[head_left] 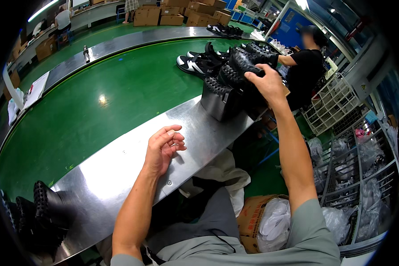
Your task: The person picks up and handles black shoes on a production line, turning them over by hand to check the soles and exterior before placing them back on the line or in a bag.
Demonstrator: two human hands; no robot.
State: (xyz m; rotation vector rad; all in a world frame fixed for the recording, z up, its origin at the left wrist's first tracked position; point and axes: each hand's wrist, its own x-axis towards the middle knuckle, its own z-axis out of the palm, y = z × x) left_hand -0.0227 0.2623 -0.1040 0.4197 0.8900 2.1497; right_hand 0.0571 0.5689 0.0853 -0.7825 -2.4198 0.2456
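My right hand (269, 83) reaches to the far right end of the pile and grips a black boot (243, 61) with a chunky sole, thumb on its near side. Below it, more black boots (219, 99) with lugged soles lie on their sides on the metal bench (115, 164). Black sneakers with white and silver parts (195, 65) sit just behind them. Over the middle of the bench hovers my left hand (164, 148), empty, its fingers loosely bent and apart. Several black boots (48, 206) stand at the bench's near left end.
A person in black (308, 64) works beyond the pile, one arm reaching to the shoes. On the right are a white wire rack (334, 104) and a metal rack with plastic-wrapped items (359, 177). A cardboard box (252, 217) holding a plastic bag stands beside my lap.
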